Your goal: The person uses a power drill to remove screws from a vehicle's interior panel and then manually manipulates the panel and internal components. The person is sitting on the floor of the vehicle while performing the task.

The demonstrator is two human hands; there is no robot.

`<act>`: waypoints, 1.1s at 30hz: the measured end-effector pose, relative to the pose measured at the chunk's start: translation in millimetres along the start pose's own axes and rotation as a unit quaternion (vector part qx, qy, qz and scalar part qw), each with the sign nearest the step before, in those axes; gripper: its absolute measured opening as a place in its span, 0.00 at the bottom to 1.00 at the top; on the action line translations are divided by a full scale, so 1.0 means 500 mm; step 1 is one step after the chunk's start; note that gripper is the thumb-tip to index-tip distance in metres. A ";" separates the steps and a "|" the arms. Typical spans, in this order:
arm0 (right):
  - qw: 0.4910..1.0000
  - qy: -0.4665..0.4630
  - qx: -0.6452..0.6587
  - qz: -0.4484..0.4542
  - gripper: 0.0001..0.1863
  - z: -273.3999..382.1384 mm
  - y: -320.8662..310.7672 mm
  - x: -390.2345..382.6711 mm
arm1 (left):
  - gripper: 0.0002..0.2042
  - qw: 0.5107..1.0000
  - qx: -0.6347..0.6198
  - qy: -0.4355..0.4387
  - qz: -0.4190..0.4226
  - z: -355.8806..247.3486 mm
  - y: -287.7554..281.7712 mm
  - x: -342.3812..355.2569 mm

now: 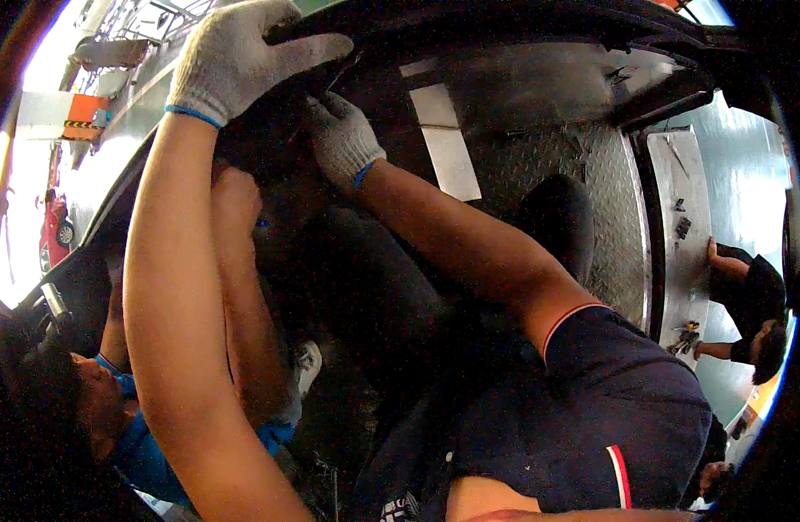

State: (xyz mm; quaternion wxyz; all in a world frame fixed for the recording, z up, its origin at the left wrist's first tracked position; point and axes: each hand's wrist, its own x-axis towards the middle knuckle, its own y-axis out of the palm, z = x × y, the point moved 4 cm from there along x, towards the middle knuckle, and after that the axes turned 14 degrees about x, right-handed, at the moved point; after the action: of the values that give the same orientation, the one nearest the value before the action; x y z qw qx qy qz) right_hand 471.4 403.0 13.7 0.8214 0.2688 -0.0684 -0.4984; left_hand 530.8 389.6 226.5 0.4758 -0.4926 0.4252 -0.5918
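Note:
My left hand (230,56), in a white knit glove with a blue cuff, grips a long dark edge (400,26) at the top, thumb stretched rightward along it. My right hand (343,139), gloved alike, is lower and to the right, fingers curled in shadow against the dark structure. A thin metal piece (341,74) shows just above its fingertips; whether it is held is unclear. A co-worker's bare hand (236,196) is closed just below my gloves, partly behind my left forearm. Pale rectangular sheets (448,161) lie to the right of my right hand.
A co-worker in blue (147,444) is close at my lower left. Tread-plate flooring (600,209) lies right of centre, beside a metal ledge (683,217) with small parts, where another person (748,304) leans. A red car (56,226) stands outside at the left.

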 end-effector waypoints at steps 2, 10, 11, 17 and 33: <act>0.913 -0.300 -0.259 0.101 0.20 0.033 -0.007 -0.010 | 0.28 1.000 -0.010 0.005 -0.009 -0.002 0.003 0.000; 0.923 -0.090 -0.331 0.175 0.15 0.123 -0.128 -0.045 | 0.27 0.999 -0.037 -0.014 0.023 0.000 -0.003 -0.007; 0.913 -0.040 -0.371 0.164 0.15 0.170 -0.115 -0.063 | 0.26 0.999 -0.029 -0.015 0.017 0.002 -0.002 -0.012; 0.713 -0.345 -0.573 0.211 0.13 0.159 -0.161 -0.038 | 0.25 0.998 -0.051 -0.016 0.039 0.000 0.003 -0.006; 1.000 -0.002 0.007 -0.009 0.14 -0.011 -0.021 -0.016 | 0.21 0.998 -0.035 0.000 0.048 0.014 0.014 0.001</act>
State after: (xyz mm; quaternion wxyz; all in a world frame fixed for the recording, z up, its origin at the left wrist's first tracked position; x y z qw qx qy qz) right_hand 461.4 408.0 4.8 0.8148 0.2738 -0.0708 -0.5061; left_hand 538.8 387.4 220.9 0.4864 -0.4881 0.4689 -0.5526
